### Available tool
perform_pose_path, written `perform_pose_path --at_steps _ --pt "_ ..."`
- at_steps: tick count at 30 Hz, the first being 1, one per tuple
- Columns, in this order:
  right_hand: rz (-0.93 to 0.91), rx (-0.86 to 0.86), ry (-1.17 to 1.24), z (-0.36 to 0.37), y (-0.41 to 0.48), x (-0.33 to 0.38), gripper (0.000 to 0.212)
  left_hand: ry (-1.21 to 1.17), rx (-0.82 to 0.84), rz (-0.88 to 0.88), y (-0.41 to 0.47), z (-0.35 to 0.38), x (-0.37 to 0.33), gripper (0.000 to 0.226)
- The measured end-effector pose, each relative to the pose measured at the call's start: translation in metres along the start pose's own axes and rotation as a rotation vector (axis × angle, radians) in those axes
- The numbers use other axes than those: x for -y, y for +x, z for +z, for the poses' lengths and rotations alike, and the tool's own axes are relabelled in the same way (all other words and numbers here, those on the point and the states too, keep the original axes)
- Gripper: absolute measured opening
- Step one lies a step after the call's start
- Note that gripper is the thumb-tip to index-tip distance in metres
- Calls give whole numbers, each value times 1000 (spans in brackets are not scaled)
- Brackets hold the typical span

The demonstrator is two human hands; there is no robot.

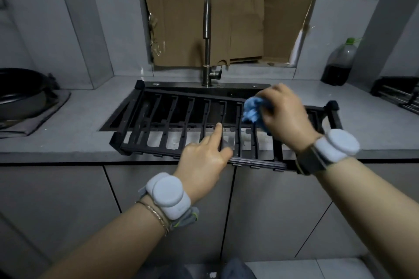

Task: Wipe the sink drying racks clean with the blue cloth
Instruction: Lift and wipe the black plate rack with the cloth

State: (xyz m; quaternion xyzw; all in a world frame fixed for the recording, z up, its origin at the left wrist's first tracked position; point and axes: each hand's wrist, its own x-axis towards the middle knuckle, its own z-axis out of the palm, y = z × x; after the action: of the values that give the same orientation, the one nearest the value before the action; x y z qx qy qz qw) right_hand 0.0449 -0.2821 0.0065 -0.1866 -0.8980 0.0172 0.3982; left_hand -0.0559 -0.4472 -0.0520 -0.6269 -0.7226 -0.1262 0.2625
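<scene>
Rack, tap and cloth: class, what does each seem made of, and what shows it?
Rack: matte black, probably coated metal or plastic; dull, no glare.
Tap: brushed steel, judging by its grey sheen.
Cloth: soft blue textile, perhaps microfibre; it bunches fluffily in the right hand grip.

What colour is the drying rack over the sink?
Black, seen best in the head view: drying rack.
</scene>
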Motion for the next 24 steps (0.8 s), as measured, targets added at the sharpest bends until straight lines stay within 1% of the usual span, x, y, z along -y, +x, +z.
perform_pose_path --at_steps 4,6,7,8,9,10,11,13,14,16,17,19,21,24 --pt "236 -161 -23 -39 5 -18 31 23 -30 -18 -3 -6 11 42" --pt "422 -131 5 -53 7 -37 34 51 -31 -20 -5 -7 19 36" --pt "520 -95 74 -59 8 -45 34 59 -37 -17 -6 -7 22 34" --pt "611 -67 194 -62 9 -50 32 63 -44 -14 -6 -6 24 32" --pt "682 -58 323 -62 8 -52 29 65 -52 -14 -6 -6 25 30" --pt "719 -49 399 -61 6 -52 27 72 -60 -16 -6 -5 25 28" --pt "723 -28 426 -55 3 -52 26 81 -65 -19 -6 -4 25 27" --pt "671 40 411 -40 -6 -48 23 101 -72 -35 -7 0 24 31" --pt "645 85 380 -32 -11 -47 28 109 -80 -41 -7 1 23 35" --pt "623 145 320 -16 -21 -46 48 102 -96 -53 -8 3 23 36" --pt "624 146 302 -11 -27 -43 53 99 -103 -53 -9 3 23 33" --pt "615 92 283 -3 -33 -40 52 120 -117 -42 -11 3 25 30" --pt "599 26 275 1 -36 -38 47 142 -97 -32 -14 6 29 37" --pt "610 -14 311 0 -34 -34 45 132 -84 -69 -19 11 34 48"
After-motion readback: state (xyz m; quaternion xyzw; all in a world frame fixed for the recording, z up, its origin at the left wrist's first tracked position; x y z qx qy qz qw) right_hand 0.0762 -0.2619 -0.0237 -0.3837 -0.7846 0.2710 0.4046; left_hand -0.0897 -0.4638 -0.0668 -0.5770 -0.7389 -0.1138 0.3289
